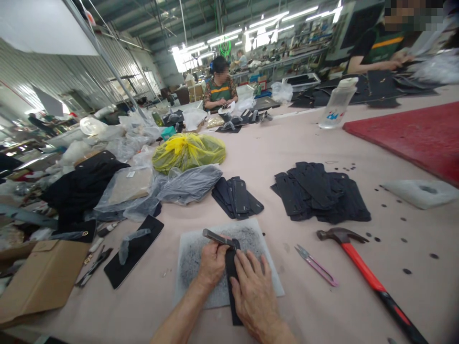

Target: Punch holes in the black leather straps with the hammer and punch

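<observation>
At a pale counter (304,310), your left hand (211,262) closed its fingers around a slanted metal rod (215,236), seemingly to steady it at the far end of a black strip (231,272). Your right hand (255,284), fingers extended, lay flat on the strip, likely to stop it slipping on the marked white pad (184,258), which probably shielded the counter. The strip ran partly beneath your right hand, just right of your left.

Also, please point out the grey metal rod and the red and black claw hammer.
Grey metal rod (217,237): head view, on its shaft.
Red and black claw hammer (363,269): head view, on the red handle.
</observation>
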A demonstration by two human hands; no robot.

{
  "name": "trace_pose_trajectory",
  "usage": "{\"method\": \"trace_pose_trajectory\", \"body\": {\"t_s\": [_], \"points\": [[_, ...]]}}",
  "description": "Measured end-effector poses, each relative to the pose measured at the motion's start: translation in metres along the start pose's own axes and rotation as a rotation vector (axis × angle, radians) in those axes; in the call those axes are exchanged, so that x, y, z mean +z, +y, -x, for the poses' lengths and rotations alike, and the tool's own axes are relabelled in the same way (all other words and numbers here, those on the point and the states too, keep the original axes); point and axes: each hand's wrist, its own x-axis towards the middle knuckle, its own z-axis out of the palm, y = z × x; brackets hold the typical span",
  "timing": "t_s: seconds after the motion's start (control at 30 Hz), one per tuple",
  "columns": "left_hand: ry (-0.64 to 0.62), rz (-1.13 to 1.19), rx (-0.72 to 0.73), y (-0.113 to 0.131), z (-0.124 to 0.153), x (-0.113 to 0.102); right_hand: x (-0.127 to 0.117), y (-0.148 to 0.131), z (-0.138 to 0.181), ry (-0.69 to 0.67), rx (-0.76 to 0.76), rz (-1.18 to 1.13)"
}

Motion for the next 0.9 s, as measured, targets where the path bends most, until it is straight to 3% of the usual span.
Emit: {"method": "trace_pose_trajectory", "body": {"t_s": [0.53, 0.77, 0.9], "points": [[-0.011, -0.075, 0.02, -0.003, -0.001, 0.004, 0.0, 0.003, -0.001, 0.007, -0.006, -0.016], [-0.003, -0.216, 0.112, -0.005, -0.003, 0.009, -0.002, 0.002, -0.001, 0.032, -0.029, 0.025], [0.063, -0.286, 0.155, -0.007, -0.002, 0.015, -0.002, 0.001, -0.002, 0.043, -0.053, 0.062]]}}
